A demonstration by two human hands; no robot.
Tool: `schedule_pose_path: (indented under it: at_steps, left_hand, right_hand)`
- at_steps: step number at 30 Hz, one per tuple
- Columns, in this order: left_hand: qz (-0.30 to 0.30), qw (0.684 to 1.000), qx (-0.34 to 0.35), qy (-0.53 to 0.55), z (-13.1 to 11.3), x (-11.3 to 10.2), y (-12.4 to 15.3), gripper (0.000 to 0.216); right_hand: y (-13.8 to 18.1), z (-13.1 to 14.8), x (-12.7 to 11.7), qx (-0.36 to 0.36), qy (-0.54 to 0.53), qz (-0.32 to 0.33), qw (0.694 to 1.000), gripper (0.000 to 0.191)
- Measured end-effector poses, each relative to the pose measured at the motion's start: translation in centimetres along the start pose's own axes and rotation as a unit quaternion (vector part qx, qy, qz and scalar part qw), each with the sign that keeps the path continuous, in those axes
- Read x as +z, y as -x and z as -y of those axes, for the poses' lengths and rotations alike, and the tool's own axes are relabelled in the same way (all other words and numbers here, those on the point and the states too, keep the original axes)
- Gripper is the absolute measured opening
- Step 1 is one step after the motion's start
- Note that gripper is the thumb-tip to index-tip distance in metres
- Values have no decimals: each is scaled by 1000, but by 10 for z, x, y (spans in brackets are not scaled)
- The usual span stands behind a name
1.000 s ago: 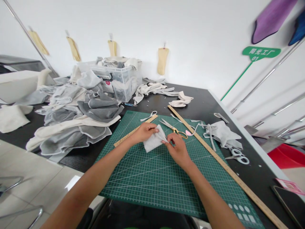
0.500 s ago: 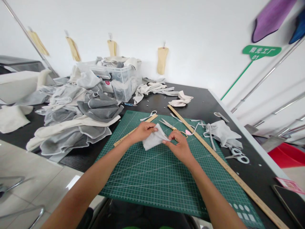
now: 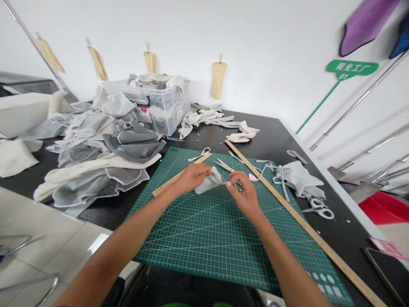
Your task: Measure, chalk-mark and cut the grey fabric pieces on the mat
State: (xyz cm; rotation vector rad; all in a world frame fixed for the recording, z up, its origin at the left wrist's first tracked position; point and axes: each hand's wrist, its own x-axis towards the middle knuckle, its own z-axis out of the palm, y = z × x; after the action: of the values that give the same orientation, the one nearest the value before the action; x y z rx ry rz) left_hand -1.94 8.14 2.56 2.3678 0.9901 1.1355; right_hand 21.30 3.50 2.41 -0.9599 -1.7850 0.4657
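Observation:
A small piece of light grey fabric [image 3: 209, 182] is held up over the green cutting mat [image 3: 204, 238]. My left hand [image 3: 195, 177] pinches its upper left corner between thumb and fingers. At the other end, the fingertips of my right hand [image 3: 244, 192] are closed on the fabric's right corner. Just beyond my right hand lie gold-handled scissors [image 3: 227, 167], their blades pointing to the far left; the handle is partly hidden by my fingers. A short wooden ruler [image 3: 204, 158] rests behind my left hand, partly covered by it.
A long wooden ruler [image 3: 287, 207] crosses the mat's right side. To its right are grey fabric scraps [image 3: 298, 177], white-handled scissors [image 3: 321, 209] and a phone [image 3: 388, 273]. Fabric pieces [image 3: 105, 149] are heaped on the left before a clear plastic bin [image 3: 166, 106].
The right corner of the fabric has been drawn slightly to the right by my right hand. The piece now looks flatter and more stretched between both hands.

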Motion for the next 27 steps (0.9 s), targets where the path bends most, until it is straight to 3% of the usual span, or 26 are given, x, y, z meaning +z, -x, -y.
schedule_pose_path:
  at_steps: [3, 9, 17, 22, 27]
  left_hand:
    - [13, 993, 73, -89, -3, 2, 4, 28]
    - [31, 946, 201, -253, -14, 5, 8, 23]
    - [-10, 905, 256, -341, -18, 14, 11, 18]
    - [-10, 901, 268, -341, -13, 18, 13, 18]
    - [-17, 882, 291, -371, -19, 19, 13, 16]
  right_hand:
    - [0, -4, 1, 21, 16, 4, 1000, 16]
    - [2, -20, 6, 59, 61, 2, 996, 17]
    - [4, -19, 8, 31, 58, 25, 998, 5]
    - [3, -16, 8, 63, 72, 24, 995, 20]
    - [4, -16, 9, 49, 13, 80, 996, 29]
